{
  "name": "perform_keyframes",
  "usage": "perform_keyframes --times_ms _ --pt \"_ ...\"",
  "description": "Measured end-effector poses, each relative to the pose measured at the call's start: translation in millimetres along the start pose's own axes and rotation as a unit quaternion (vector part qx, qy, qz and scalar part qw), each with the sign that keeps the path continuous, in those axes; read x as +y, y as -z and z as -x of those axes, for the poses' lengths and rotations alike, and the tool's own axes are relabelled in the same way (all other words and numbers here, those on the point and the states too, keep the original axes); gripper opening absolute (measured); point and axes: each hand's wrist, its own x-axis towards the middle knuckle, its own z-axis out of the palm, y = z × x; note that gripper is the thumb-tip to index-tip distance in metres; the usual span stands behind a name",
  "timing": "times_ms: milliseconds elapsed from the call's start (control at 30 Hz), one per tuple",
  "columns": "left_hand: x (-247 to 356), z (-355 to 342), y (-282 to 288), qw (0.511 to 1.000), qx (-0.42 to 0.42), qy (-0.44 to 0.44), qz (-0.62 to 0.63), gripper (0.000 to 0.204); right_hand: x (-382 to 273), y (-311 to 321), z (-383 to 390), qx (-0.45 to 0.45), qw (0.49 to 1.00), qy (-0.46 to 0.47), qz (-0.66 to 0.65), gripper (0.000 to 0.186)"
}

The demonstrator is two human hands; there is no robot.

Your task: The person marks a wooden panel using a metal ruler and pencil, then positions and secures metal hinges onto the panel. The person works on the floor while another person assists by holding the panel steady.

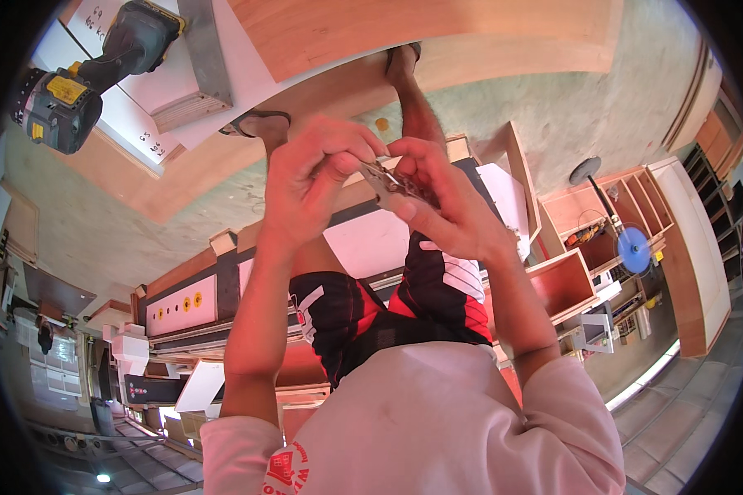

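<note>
In front of my body, a small shiny metal piece that looks like a cabinet hinge (pixel 381 180) is held up between my two hands. My left hand (pixel 318 181) pinches its left end with thumb and forefinger. Curled around its other end are the fingers of my right hand (pixel 450 202), the thumb pressing from below. The fingertips of both hands nearly meet above the metal. Part of the piece is hidden in my right palm, so its full shape cannot be made out.
A cordless drill (pixel 132 45) lies at the upper left on white panels (pixel 136 128) with handwriting. Beyond my hands is a large wooden board (pixel 437 29). Open wooden cabinet boxes (pixel 565 289) and a blue disc on a pole (pixel 633 249) stand to the right.
</note>
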Motion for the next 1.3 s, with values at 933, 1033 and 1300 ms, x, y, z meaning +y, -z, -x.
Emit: perform_keyframes --times_ms 933,1033,1300 --pt "4.3 31.9 -35.5 0.974 0.100 0.059 -0.194 0.028 28.0 -27.7 3.9 0.135 0.990 0.019 -0.034 0.038" --pt "1.3 32.1 -35.3 0.981 0.085 0.059 -0.162 0.028 30.2 -30.1 6.2 0.136 0.990 0.024 -0.033 0.036" --pt "-1.5 27.8 -22.4 0.996 0.011 0.033 -0.081 0.051 25.2 -24.8 17.4 0.127 0.991 0.025 -0.024 0.027"
